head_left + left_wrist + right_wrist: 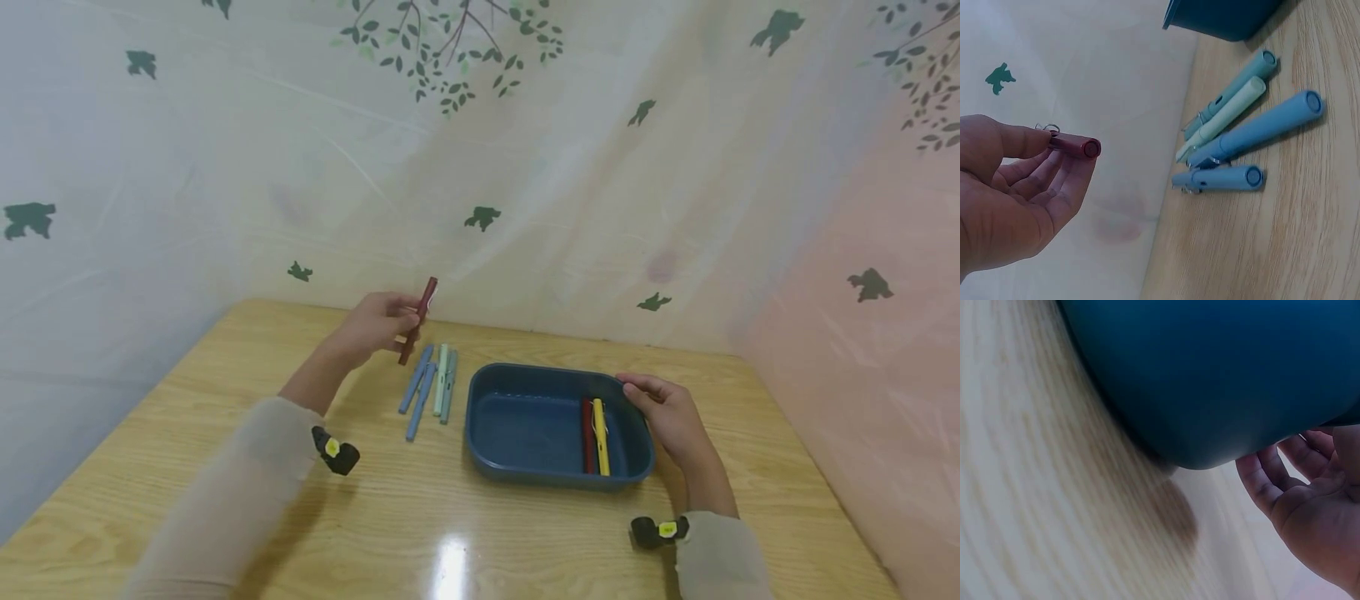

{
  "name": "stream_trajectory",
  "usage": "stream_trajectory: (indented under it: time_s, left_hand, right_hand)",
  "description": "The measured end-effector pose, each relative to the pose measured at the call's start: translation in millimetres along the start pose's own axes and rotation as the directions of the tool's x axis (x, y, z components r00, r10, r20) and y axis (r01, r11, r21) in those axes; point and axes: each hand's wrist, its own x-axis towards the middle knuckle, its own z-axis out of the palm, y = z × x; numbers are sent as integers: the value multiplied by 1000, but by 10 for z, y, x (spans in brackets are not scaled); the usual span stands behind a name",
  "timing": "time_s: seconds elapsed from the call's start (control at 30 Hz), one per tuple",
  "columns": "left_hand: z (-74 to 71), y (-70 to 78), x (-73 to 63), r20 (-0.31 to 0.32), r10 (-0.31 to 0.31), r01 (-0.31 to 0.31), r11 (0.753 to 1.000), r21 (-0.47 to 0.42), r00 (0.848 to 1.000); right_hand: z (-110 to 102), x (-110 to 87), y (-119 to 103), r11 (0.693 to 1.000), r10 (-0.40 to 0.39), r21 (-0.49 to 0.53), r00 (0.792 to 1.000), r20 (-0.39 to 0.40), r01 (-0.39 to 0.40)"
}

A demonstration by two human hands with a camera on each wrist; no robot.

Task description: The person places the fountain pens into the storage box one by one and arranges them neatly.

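My left hand (365, 331) pinches a dark red pen (426, 302) between thumb and fingers, raised over the far left part of the table; its round end and wire clip show in the left wrist view. Just below and to the right lie two blue pens (422, 402), a mint pen (441, 382) and a grey-green pen (449, 387). With thumb at the rim and fingers behind the wall, my right hand (678, 423) grips the far right corner of a dark blue box (525, 429). Inside, on its right side, are a dark red pen (588, 437) and a yellow pen (602, 442).
The wooden table (360, 533) ends at a pale curtain (555, 275) with leaf prints, which hangs behind it and along both sides. The box stands right of the loose pens.
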Motion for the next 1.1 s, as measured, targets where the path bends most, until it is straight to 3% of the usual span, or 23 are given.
stream_trajectory:
  time_s: [0.77,1.1]
  left_hand:
    - [662,80,215,67,32,-24,994,-108,997]
    - [950,154,237,105,50,-33,986,-162,993]
  right_hand:
    - [-11,18,39,1000,-21,12,1000,10,21]
    - [-14,39,55,999,-25,26,1000,11,25]
